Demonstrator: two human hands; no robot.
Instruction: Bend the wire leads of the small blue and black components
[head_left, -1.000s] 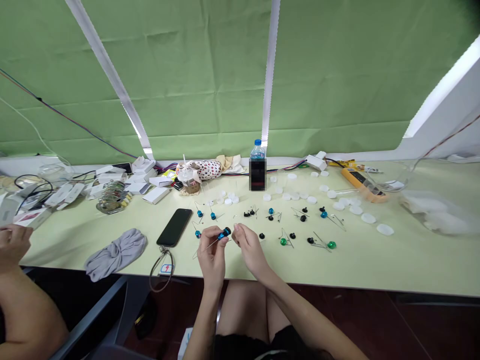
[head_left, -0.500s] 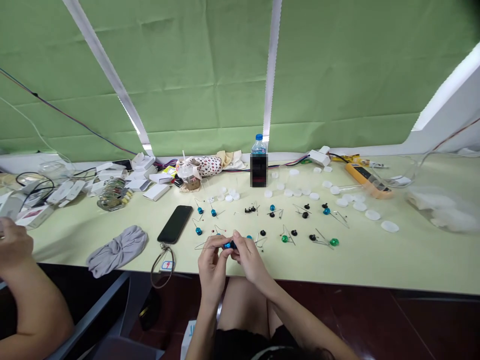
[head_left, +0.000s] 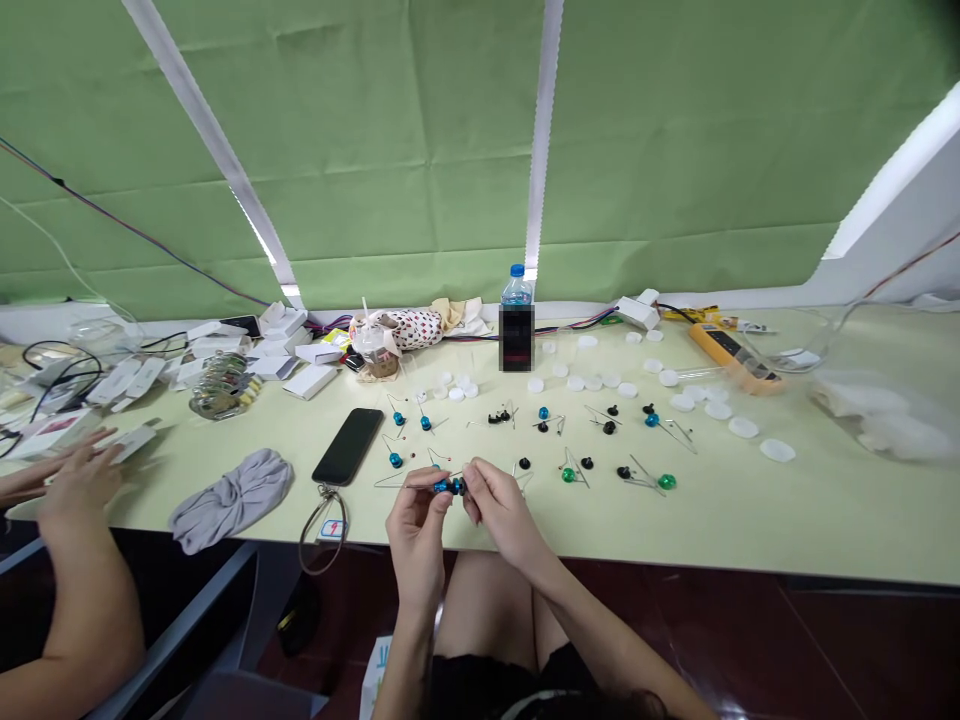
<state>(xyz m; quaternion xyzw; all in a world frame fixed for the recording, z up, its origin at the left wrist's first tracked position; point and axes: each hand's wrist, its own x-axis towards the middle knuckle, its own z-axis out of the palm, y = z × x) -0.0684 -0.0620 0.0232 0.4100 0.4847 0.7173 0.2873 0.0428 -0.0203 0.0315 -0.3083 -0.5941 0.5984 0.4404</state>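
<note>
A black smartphone point(head_left: 347, 446) lies left of center beside a grey knotted cloth point(head_left: 232, 501); a yellow multimeter point(head_left: 731, 358) sits at far right.

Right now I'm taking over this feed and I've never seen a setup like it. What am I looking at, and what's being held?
There's no machine here. This is one view from a camera worn on a person's head, looking forward and down. At the bottom are that person's bare hands. The left hand and right hand together pinch a small blue bead, with a thin wire running off to the left. The pale table holds more wired beads, like the green bead, plus a phone, a grey cloth and white caps. The hand at far left belongs to another person nearby.
</note>
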